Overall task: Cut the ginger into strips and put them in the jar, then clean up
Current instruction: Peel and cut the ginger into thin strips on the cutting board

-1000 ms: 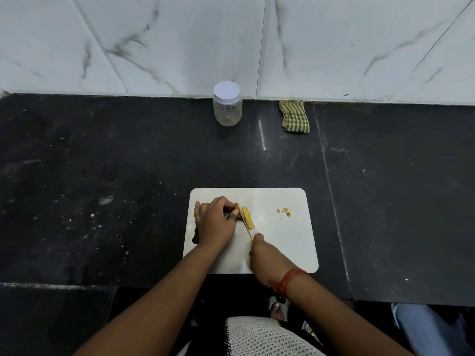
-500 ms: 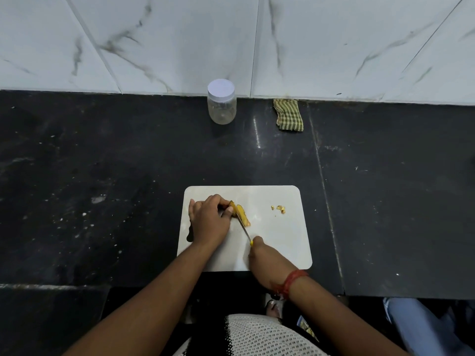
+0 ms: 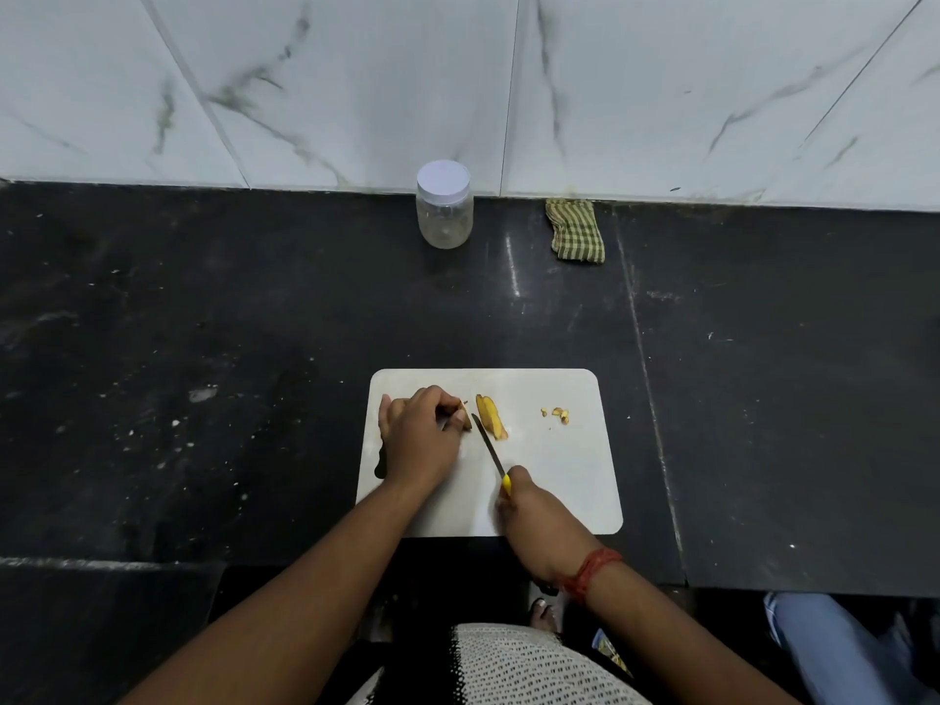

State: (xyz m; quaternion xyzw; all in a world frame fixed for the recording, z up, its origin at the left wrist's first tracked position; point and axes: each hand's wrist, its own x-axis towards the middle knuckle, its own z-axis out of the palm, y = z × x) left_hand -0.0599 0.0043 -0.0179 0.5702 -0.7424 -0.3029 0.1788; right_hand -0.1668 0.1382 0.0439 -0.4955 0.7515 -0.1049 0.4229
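Observation:
On the white cutting board my left hand holds a piece of ginger, mostly hidden under curled fingers. A cut yellow ginger slice lies just right of it. My right hand grips a yellow-handled knife; its blade points up-left, with the tip between the held piece and the slice. Small ginger bits lie at the board's upper right. A clear jar with a white lid stands at the wall.
A folded green checked cloth lies right of the jar against the marble wall. The black counter is speckled with crumbs and has a seam on the right. Someone's blue-clad leg shows at the lower right.
The knife has drawn back from the ginger, and a gap now shows between the cut slice and the piece under my left hand. The view shifted slightly.

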